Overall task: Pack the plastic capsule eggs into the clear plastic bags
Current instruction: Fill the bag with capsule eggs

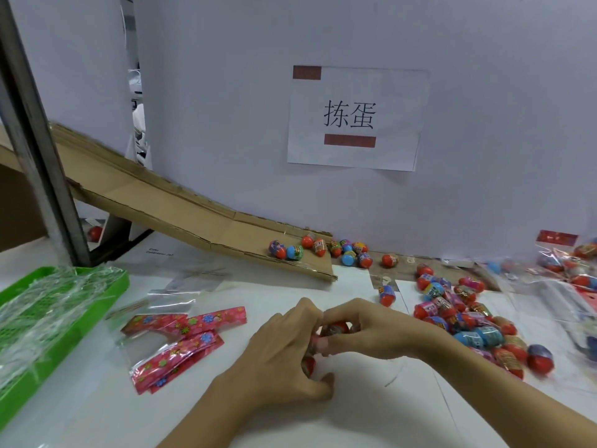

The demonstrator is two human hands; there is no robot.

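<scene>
Both hands meet at the middle of the white table. My left hand (284, 354) curls round a cluster of red capsule eggs (336, 328), and my right hand (371, 331) pinches the same cluster from the right. Whether a clear bag wraps these eggs I cannot tell. A heap of red and blue capsule eggs (468, 318) lies to the right of my right wrist. More eggs (319, 248) sit at the foot of the cardboard ramp (161, 202). Clear bags with pink flowered headers (181, 337) lie flat to the left of my hands.
A green plastic tray (64, 305) holding crumpled clear film stands at the left edge. Filled bags of eggs (568, 266) pile up at the far right. A dark metal post (35, 147) rises at the left. A paper sign (355, 118) hangs on the back wall.
</scene>
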